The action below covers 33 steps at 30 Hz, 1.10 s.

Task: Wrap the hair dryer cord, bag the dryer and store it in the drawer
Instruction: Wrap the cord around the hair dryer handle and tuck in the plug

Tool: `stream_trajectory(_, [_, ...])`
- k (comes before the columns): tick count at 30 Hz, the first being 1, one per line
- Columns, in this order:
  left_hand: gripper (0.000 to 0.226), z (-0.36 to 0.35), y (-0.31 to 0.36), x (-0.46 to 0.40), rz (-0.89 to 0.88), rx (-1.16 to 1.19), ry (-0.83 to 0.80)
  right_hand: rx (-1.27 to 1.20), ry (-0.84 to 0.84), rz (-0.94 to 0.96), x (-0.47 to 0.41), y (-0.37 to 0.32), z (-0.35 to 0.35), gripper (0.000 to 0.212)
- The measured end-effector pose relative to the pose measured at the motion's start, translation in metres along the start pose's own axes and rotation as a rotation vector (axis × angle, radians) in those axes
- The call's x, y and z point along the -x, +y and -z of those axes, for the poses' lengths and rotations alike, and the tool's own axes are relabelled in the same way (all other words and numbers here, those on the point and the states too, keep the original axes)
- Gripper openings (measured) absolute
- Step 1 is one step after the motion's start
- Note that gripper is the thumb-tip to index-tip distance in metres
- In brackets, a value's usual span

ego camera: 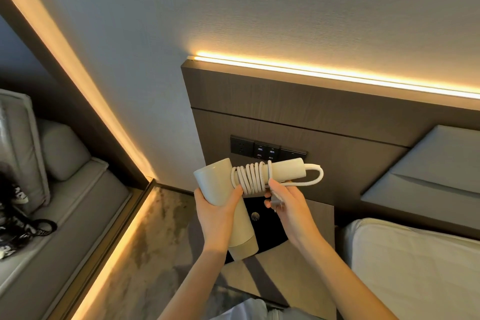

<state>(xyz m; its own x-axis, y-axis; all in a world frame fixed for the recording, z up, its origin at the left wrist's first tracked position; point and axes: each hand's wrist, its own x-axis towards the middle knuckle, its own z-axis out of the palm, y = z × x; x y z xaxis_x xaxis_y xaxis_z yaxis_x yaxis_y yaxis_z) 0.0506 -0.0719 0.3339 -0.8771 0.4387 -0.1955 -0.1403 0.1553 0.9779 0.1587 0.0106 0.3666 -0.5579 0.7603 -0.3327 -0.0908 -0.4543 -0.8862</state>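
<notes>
A cream hair dryer [215, 176] is held in the air in front of a wooden headboard panel. My left hand [217, 212] grips its barrel from below. The handle points to the right, and the white cord [250, 176] is coiled around it in several tight turns, with a loop sticking out past the handle end. My right hand [287, 199] pinches the end of the cord, and the grey plug [276, 204] lies between its fingers, just under the coils. No bag or drawer can be made out.
A bedside table with a black top [262, 226] stands below the hands. Sockets and switches [267, 150] sit on the panel behind. A bed with a white pillow [415, 254] lies to the right, a grey sofa [65, 189] with a patterned bag to the left.
</notes>
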Motion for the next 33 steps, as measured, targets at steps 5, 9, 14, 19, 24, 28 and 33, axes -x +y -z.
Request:
stream_trajectory(5, [0.064,-0.004,-0.003,0.001,-0.020,-0.025,0.012,0.006,0.027,0.039,-0.003,-0.002,-0.002,0.017])
stream_trajectory(9, [0.066,-0.004,-0.005,0.003,-0.049,-0.042,0.029,-0.027,0.039,0.043,-0.002,-0.001,-0.003,0.027])
stream_trajectory(14, [0.067,-0.007,-0.005,0.005,-0.054,-0.065,0.039,-0.063,0.067,0.052,-0.002,0.000,-0.006,0.048])
stream_trajectory(19, [0.069,-0.003,-0.007,0.003,-0.055,-0.065,0.011,-0.059,0.059,0.041,-0.003,0.000,-0.004,0.040])
stream_trajectory(24, [0.076,0.005,-0.005,0.001,-0.071,-0.083,-0.045,-0.039,0.080,0.032,-0.003,0.000,-0.002,0.028])
stream_trajectory(28, [0.089,0.010,0.002,0.005,-0.100,-0.169,-0.074,0.047,0.120,0.061,-0.003,-0.001,-0.001,0.011])
stream_trajectory(33, [0.105,0.015,0.016,0.004,-0.408,-0.655,-0.011,0.083,0.174,0.067,-0.003,0.000,0.002,0.015])
